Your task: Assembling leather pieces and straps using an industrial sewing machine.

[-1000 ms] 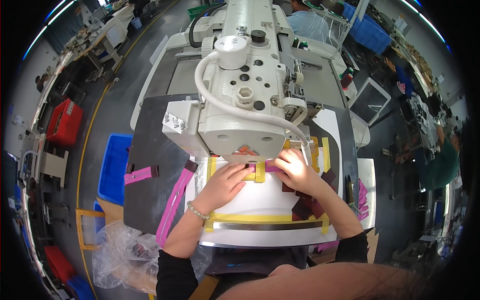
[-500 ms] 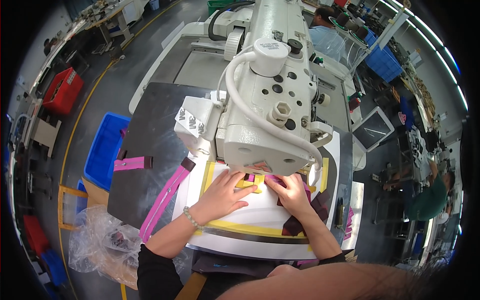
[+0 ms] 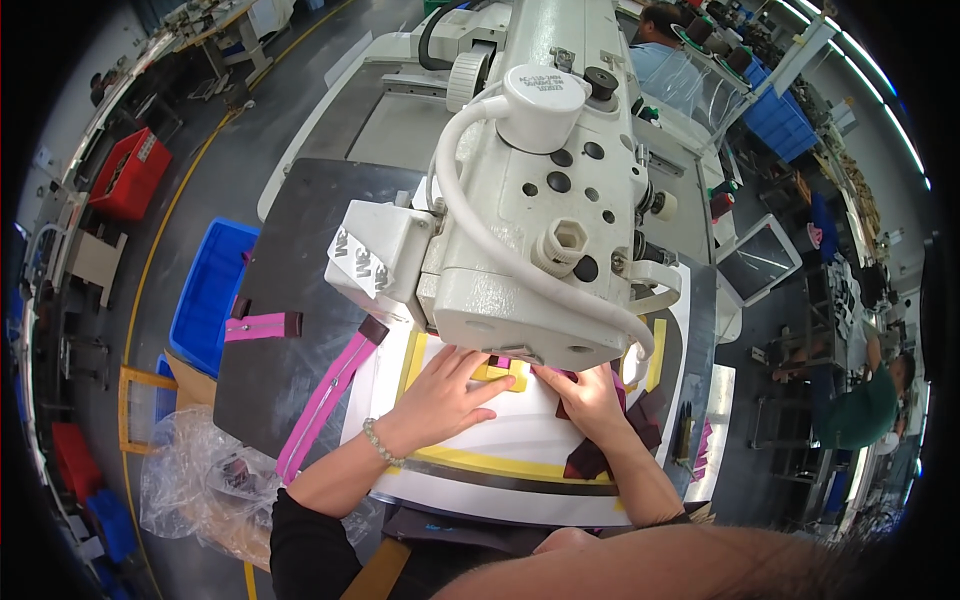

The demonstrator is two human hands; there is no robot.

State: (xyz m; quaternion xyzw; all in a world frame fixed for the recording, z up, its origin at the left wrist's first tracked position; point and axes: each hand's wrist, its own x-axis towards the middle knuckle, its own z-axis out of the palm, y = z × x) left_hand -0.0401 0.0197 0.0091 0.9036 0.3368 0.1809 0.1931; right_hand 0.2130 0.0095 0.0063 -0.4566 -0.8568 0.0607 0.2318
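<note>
My left hand (image 3: 437, 400) lies flat with its fingers spread, beside and partly over a small yellow piece (image 3: 515, 382) on the white plate (image 3: 480, 425). A bit of magenta and dark fabric shows at the piece's slot. From the right, my right hand (image 3: 592, 402) presses and holds a magenta zipper strip, thumb stretched toward the yellow piece. Its other fingertips are hidden under the white sewing machine head (image 3: 530, 315), which hides the needle area too. Dark brown strip ends (image 3: 587, 457) lie under my right wrist.
Another magenta zipper strip (image 3: 325, 405) lies left of my left forearm, with a shorter one (image 3: 262, 327) beyond it. A blue bin (image 3: 208, 298) and clear plastic bags (image 3: 205, 480) stand at the left. On the right is a dark screen (image 3: 757, 255). People work farther back.
The machine head looks slightly larger and lower, as the view has shifted. Both hands stay nearly in place at the yellow piece.
</note>
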